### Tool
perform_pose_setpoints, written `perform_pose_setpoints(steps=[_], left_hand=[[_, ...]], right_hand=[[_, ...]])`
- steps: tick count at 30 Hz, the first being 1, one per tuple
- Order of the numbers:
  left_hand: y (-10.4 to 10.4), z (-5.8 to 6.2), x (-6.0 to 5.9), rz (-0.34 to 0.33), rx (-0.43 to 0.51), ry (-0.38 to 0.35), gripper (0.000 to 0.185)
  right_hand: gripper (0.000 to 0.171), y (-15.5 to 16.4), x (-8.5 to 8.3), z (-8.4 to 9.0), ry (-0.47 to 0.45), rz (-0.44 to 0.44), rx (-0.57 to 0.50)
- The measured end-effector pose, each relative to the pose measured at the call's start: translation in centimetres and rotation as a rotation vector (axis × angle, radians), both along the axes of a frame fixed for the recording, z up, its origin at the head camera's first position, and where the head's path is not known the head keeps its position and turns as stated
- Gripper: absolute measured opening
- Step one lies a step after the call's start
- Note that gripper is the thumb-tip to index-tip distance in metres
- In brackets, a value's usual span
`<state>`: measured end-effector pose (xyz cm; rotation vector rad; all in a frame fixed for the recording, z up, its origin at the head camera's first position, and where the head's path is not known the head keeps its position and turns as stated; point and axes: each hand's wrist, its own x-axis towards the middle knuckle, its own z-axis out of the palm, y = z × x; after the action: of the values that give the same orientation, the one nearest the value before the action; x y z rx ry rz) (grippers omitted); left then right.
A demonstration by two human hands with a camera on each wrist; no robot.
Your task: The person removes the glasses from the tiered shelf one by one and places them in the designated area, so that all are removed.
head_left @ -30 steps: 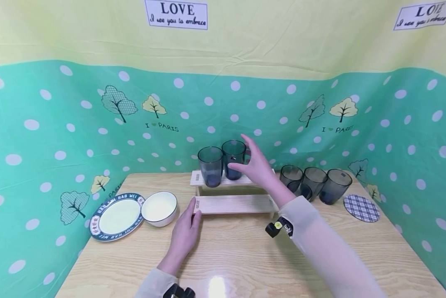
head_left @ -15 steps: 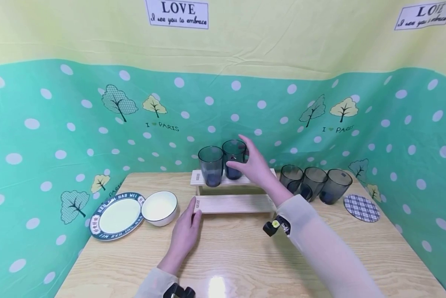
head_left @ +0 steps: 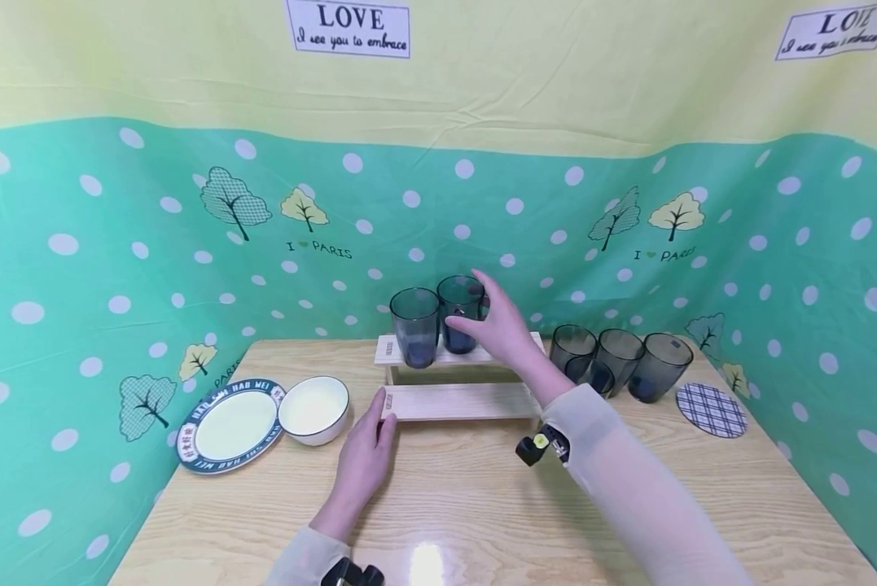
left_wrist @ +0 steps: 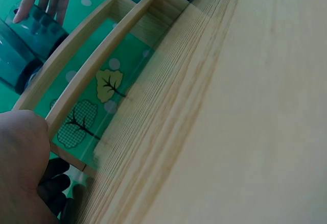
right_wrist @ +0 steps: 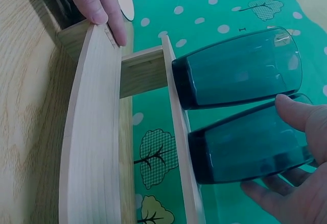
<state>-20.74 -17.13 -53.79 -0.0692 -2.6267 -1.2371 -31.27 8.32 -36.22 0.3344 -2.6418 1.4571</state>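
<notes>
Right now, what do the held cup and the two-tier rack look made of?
Cup: tinted teal and see-through, glossy; plastic or glass, cannot tell which. The right hand grips it.
Rack: pale unfinished-looking wood with visible grain and a matte surface. The left hand touches its end.

Surface [head_left: 467, 505]: pale wood grain w/ a glossy sheen, glare spot at 6 o'clock. Shelf [head_left: 458, 400]: bare light wood, matt, smooth. Cups [head_left: 414, 325]: smoky blue-grey clear plastic or glass, glossy. Bowl [head_left: 313, 408] & plate [head_left: 230, 425]: glazed ceramic, shiny. Coaster [head_left: 711, 409] at 3 o'clock: plaid, matt. Backdrop [head_left: 116, 244]: printed sheet, slightly creased.
</notes>
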Motion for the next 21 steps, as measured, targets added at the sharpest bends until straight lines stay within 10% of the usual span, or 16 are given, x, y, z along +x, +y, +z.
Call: perform_pose_setpoints(steps=[21], left_hand=[[0.1, 0.0, 0.0, -0.001, -0.005, 0.014, 0.059]], right_hand=[[0.099, 2.7, 1.9, 0.6, -0.032, -0.062, -0.037]])
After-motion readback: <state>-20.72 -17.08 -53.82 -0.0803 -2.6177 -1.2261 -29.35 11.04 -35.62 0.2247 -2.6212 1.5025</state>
